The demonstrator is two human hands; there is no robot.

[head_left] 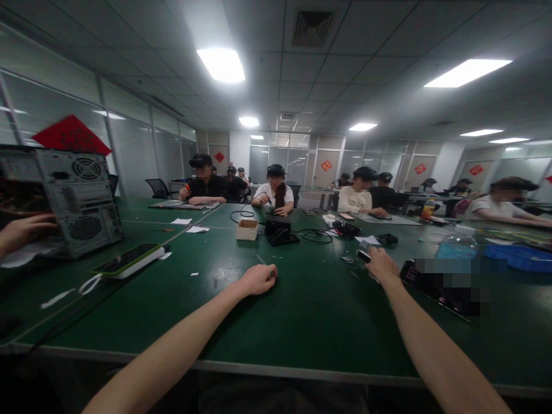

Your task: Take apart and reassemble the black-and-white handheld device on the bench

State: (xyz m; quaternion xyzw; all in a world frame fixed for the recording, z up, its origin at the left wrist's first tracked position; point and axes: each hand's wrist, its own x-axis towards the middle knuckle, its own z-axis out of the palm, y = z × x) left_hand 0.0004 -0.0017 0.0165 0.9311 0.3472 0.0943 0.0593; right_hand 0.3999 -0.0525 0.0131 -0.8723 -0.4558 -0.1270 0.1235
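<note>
My left hand (259,279) rests on the green table (302,339), fingers curled in, with nothing visible in them. Farther right, my right hand (382,264) is closed around a small black object with a pale edge (363,256); my fingers cover part of it, so its kind is unclear. Small clear and silvery bits (347,259) lie just left of that hand. To its right is a flat dark panel (435,290), partly blurred out. A small open cardboard box (247,230) and a black boxy device (277,227) stand beyond my left hand.
At left stands an open computer case (81,201), another person's hand (30,233) at it. A green-edged phone (127,259) lies on a white block. At right are a bottle of blue liquid (457,247) and a blue tray (520,257). Several people sit across the table.
</note>
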